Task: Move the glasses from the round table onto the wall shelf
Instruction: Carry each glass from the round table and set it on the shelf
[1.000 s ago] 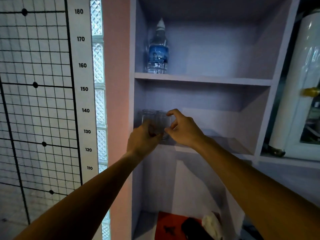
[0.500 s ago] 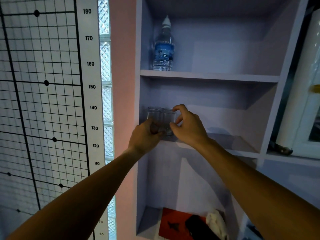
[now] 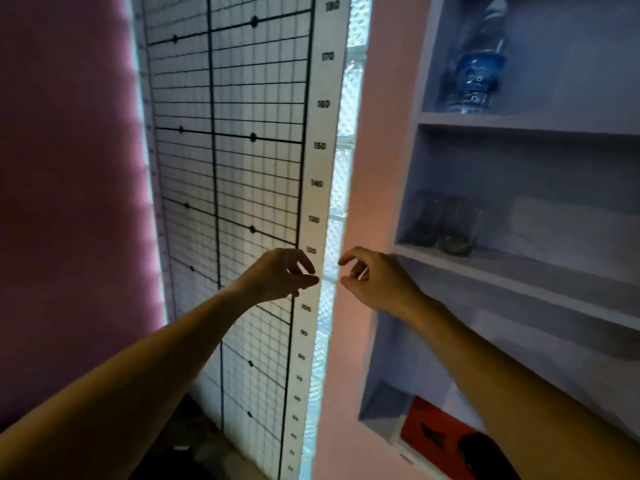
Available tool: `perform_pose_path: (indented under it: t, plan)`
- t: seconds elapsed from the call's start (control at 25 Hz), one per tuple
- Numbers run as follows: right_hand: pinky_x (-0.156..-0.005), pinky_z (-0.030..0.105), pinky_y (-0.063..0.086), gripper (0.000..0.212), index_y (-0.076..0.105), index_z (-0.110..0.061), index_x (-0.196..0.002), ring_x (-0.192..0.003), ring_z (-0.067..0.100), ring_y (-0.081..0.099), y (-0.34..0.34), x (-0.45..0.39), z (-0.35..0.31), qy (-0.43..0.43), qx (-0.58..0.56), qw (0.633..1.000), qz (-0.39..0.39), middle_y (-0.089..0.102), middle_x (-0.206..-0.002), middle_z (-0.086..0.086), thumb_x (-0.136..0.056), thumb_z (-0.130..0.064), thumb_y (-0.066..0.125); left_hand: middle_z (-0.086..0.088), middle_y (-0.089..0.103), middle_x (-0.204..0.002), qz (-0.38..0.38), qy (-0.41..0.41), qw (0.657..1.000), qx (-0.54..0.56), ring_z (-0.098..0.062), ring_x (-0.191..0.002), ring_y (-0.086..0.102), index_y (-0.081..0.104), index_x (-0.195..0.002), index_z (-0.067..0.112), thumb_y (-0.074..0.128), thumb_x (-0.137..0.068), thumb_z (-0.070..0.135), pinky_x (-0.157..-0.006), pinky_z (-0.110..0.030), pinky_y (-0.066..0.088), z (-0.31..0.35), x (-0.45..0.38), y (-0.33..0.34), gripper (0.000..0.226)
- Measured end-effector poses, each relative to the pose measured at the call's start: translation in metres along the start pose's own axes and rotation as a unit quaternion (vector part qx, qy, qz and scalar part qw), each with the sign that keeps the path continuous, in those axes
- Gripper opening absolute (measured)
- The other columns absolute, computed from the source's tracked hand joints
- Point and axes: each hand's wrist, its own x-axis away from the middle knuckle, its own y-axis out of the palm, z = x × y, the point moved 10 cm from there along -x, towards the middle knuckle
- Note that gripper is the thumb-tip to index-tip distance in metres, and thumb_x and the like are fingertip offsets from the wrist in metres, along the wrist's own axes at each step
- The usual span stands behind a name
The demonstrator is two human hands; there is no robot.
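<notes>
Two clear glasses stand side by side at the left end of the middle board of the wall shelf (image 3: 519, 271): the left glass (image 3: 420, 220) and the right glass (image 3: 459, 225). Both my hands are off them and outside the shelf. My left hand (image 3: 280, 275) hovers in front of the height chart, fingers loosely curled, holding nothing. My right hand (image 3: 375, 277) hangs in front of the pink wall strip just below and left of the glasses, fingers apart and empty. The round table is out of view.
A water bottle (image 3: 476, 71) with a blue label stands on the upper board. A red box (image 3: 436, 434) and a dark object lie in the bottom compartment. A gridded height chart (image 3: 242, 168) and a glass-block strip (image 3: 346, 133) fill the wall to the left.
Both hands have let go of the glasses and drawn back down and left out of the shelf. The view has swung left, so the shelf now sits at the right.
</notes>
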Motion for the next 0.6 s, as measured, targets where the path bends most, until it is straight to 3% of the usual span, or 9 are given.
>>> perform_pose_path:
  t: [0.16, 0.36, 0.6]
  plan:
    - [-0.069, 0.029, 0.053, 0.015, 0.064, -0.039, -0.094, -0.069, 0.008, 0.064, 0.097, -0.014, -0.072, -0.037, -0.036, 0.995, -0.081, 0.066, -0.078, -0.014, -0.08, -0.035, 0.068, 0.007, 0.071, -0.065, 0.041, -0.066, 0.996, -0.035, -0.001, -0.053, 0.068, 0.066, -0.084, 0.029, 0.078, -0.084, 0.029, -0.043, -0.01, 0.044, -0.078, 0.073, -0.075, 0.012]
    - [-0.059, 0.029, 0.057, 0.016, 0.065, -0.034, -0.1, -0.072, 0.013, 0.066, 0.195, -0.024, -0.212, -0.128, -0.062, 0.978, -0.153, 0.066, -0.084, -0.012, -0.084, -0.034, 0.068, 0.007, 0.071, -0.061, 0.133, -0.138, 0.98, -0.049, -0.005, -0.051, 0.066, 0.068, -0.076, 0.029, 0.079, -0.081, 0.027, -0.047, -0.015, 0.046, -0.155, 0.186, -0.195, 0.013]
    - [-0.068, 0.024, 0.05, 0.011, 0.064, -0.038, -0.086, -0.072, 0.011, 0.064, 0.327, -0.008, -0.395, -0.187, -0.097, 0.954, -0.215, 0.066, -0.074, -0.008, -0.079, -0.032, 0.07, 0.009, 0.069, -0.061, 0.21, -0.203, 0.955, -0.051, -0.008, -0.052, 0.066, 0.071, -0.076, 0.03, 0.078, -0.079, 0.026, -0.051, -0.025, 0.054, -0.239, 0.351, -0.332, 0.009]
